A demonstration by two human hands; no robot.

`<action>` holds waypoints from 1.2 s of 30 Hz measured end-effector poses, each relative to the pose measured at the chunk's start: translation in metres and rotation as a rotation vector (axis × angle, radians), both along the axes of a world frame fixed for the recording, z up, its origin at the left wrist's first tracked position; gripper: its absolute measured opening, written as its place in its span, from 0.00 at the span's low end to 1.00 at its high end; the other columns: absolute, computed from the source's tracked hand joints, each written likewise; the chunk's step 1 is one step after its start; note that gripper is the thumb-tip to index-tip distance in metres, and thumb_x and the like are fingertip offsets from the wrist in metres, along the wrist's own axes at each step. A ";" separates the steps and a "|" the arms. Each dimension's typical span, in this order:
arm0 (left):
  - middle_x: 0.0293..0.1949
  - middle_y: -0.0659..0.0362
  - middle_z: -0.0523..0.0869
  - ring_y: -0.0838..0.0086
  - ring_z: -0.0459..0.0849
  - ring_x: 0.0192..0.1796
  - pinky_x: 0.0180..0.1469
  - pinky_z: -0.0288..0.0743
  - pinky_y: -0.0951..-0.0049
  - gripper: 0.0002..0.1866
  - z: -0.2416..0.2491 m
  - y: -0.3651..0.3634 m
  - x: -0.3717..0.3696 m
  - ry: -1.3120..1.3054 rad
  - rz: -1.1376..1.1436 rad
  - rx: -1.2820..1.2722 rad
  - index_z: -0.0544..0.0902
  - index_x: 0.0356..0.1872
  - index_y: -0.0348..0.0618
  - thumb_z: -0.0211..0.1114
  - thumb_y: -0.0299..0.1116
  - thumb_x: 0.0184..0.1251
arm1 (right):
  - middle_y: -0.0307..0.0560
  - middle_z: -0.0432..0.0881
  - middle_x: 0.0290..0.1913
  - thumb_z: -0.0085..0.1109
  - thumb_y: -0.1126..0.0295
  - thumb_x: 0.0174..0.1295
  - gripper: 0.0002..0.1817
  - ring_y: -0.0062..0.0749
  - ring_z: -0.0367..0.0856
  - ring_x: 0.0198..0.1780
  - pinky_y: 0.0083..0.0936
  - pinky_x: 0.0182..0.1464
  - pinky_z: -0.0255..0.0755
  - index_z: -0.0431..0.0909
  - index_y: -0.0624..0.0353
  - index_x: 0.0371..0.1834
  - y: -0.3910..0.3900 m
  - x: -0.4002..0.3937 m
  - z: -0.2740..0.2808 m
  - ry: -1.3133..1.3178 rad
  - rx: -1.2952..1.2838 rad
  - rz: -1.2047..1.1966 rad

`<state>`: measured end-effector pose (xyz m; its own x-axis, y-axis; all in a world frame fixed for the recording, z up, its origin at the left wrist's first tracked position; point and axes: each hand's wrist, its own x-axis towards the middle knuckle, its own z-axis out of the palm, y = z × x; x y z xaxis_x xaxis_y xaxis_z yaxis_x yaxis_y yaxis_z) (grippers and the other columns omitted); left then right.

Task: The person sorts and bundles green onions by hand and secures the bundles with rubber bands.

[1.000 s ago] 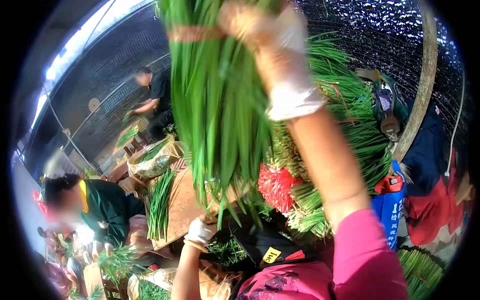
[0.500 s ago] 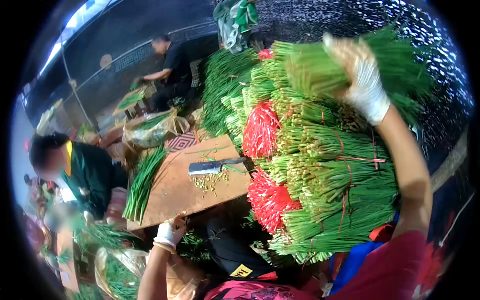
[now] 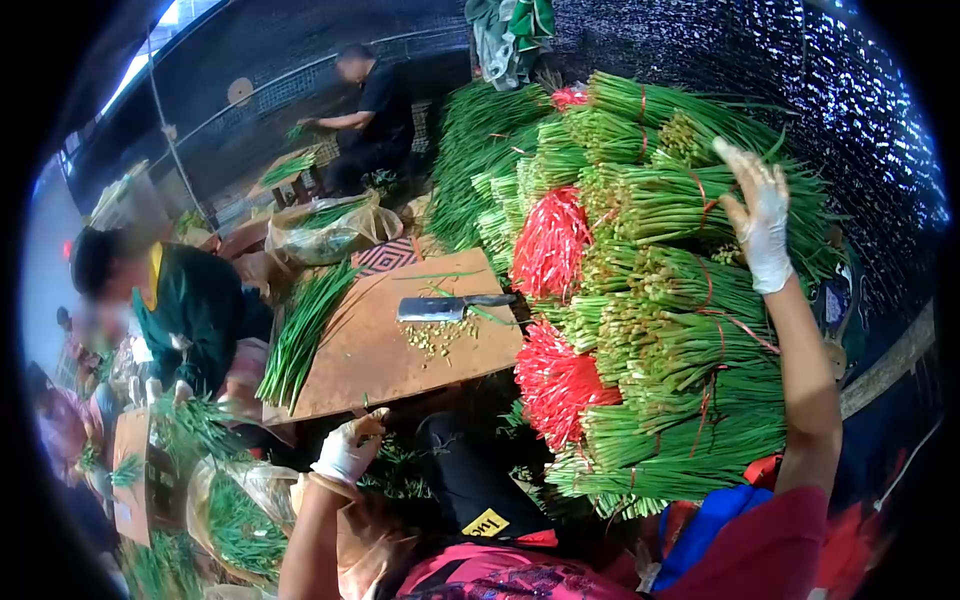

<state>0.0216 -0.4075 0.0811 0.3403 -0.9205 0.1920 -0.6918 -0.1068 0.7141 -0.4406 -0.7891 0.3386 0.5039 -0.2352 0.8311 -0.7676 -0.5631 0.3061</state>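
Observation:
My right hand [image 3: 758, 210], in a white glove with bare fingertips, is open beside a bundle of green chives [image 3: 655, 200] high on the stacked pile. Its fingers are spread, and nothing shows in its grasp. My left hand [image 3: 348, 447], also gloved, has its fingers curled just below the front edge of the wooden board [image 3: 370, 370]. Whatever those fingers may hold is hidden. On the board lie a cleaver [image 3: 432, 309], chopped stem ends [image 3: 436, 338] and loose chives [image 3: 305, 345].
Two bunches of red plastic ties [image 3: 552, 245] hang against the pile's left side. A co-worker in dark green [image 3: 195, 310] sits at the left; another person in black [image 3: 383, 115] works behind. Plastic bags of greens [image 3: 335, 228] stand around, and dark netting [image 3: 720, 50] closes the back.
My right hand has let go of the chive bundle, which now rests on top of the pile. My left hand has come slightly away from the board's edge. The view has shifted a little.

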 end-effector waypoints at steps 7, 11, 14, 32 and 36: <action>0.37 0.56 0.87 0.70 0.85 0.41 0.45 0.77 0.73 0.17 0.013 0.028 -0.011 0.115 0.126 0.079 0.81 0.49 0.43 0.62 0.27 0.56 | 0.44 0.61 0.70 0.38 0.56 0.69 0.28 0.47 0.56 0.71 0.48 0.69 0.47 0.50 0.32 0.73 -0.070 -0.018 -0.065 -0.185 0.197 -0.113; 0.34 0.58 0.86 0.73 0.84 0.37 0.43 0.77 0.74 0.17 -0.011 0.042 -0.002 0.111 0.072 -0.030 0.81 0.50 0.44 0.61 0.25 0.56 | 0.47 0.67 0.66 0.45 0.56 0.66 0.28 0.45 0.64 0.66 0.50 0.63 0.57 0.57 0.37 0.70 -0.046 -0.022 -0.011 0.107 0.389 -0.310; 0.31 0.61 0.84 0.82 0.79 0.34 0.42 0.74 0.80 0.22 0.001 0.054 0.004 0.239 0.131 0.000 0.80 0.54 0.47 0.59 0.21 0.56 | 0.49 0.73 0.60 0.57 0.61 0.58 0.25 0.44 0.71 0.60 0.37 0.59 0.64 0.71 0.43 0.61 -0.009 0.002 0.030 0.061 0.269 0.002; 0.44 0.53 0.84 0.72 0.83 0.43 0.48 0.77 0.75 0.19 -0.018 0.487 0.024 0.404 1.536 -0.791 0.76 0.55 0.35 0.56 0.22 0.62 | 0.46 0.82 0.27 0.43 0.69 0.60 0.17 0.31 0.75 0.24 0.20 0.30 0.68 0.82 0.69 0.27 0.087 0.243 0.045 -0.111 0.899 0.753; 0.43 0.55 0.85 0.74 0.83 0.41 0.45 0.77 0.77 0.18 -0.054 0.510 -0.006 0.434 1.597 -0.895 0.78 0.53 0.35 0.57 0.19 0.60 | 0.50 0.73 0.54 0.43 0.68 0.62 0.18 0.36 0.69 0.55 0.30 0.57 0.64 0.71 0.62 0.54 0.108 0.359 -0.074 0.759 0.600 0.640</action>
<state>0.0154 0.1023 0.0267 0.8130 0.5802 0.0494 -0.1112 0.0714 0.9912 -0.0819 -0.6811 0.2643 0.9944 -0.0107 0.1053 -0.0231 -0.9928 0.1176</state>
